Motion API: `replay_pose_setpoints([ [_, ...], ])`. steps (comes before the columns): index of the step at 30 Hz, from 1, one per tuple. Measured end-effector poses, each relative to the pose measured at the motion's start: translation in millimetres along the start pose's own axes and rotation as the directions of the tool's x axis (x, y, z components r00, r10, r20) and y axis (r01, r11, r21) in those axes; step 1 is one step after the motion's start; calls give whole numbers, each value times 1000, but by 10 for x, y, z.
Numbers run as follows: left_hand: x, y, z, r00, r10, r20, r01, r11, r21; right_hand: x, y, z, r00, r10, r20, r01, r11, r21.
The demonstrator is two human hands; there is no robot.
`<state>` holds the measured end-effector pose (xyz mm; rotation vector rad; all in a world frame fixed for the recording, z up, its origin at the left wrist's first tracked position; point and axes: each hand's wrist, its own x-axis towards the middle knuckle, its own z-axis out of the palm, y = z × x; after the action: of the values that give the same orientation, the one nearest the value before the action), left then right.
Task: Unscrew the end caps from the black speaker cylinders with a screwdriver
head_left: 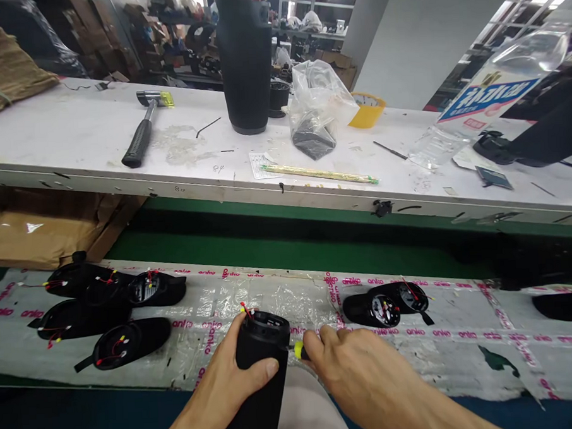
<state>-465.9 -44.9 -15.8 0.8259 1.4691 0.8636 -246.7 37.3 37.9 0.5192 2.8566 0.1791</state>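
Observation:
A black cylinder [261, 392] stands slightly tilted at the lower middle, its open top showing a ring and small red and yellow wires. My left hand [234, 381] is wrapped round its left side, the thumb across the front. On the right, my right hand [356, 363] is closed round a tool with a yellow-green handle [298, 350]. The tool's thin shaft meets the cylinder's side just below the rim. Most of the handle is hidden in my fingers.
Several black cylinders with wires lie on the plastic-wrapped surface [289, 296], left and right. The white bench [192, 136] beyond holds a hammer [143, 135], an upright black cylinder [246, 64], a plastic bag [316, 99], an orange tape roll [367, 110] and a bottle [489, 98].

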Motion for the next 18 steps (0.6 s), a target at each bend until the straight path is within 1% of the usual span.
replay_pose_setpoints([
  [2, -1, 40, 15, 1000, 2, 28, 2, 989, -149, 9, 39, 29, 998, 25, -54, -22, 998, 60],
  [4, -13, 63, 24, 999, -13, 49, 28, 948, -316, -18, 93, 58, 986, 82, -149, -51, 979, 196],
  [5, -18, 61, 24, 998, -28, 59, 48, 923, -381, -45, 126, 72, 971, 124, -203, -66, 960, 273],
  [7, -20, 23, 8, 994, -72, 87, 103, 891, -442, -108, 197, 99, 929, 230, -290, -107, 916, 386],
  [9, -4, -49, -22, 988, -127, 89, 154, 877, -455, -163, 250, 122, 891, 316, -327, -157, 889, 431],
  [11, 22, -129, -56, 986, -162, 51, 166, 866, -471, -195, 257, 145, 881, 366, -299, -190, 854, 485],
  [13, 50, -184, -82, 984, -175, 34, 169, 855, -491, -209, 212, 173, 884, 409, -229, -221, 794, 566],
  [15, 73, -197, -96, 987, -148, 55, 156, 866, -475, -222, 139, 209, 868, 453, -203, -238, 738, 631],
  [18, 90, -146, -88, 992, -83, 90, 114, 896, -428, -267, 41, 256, 847, 505, -168, -241, 645, 725],
])
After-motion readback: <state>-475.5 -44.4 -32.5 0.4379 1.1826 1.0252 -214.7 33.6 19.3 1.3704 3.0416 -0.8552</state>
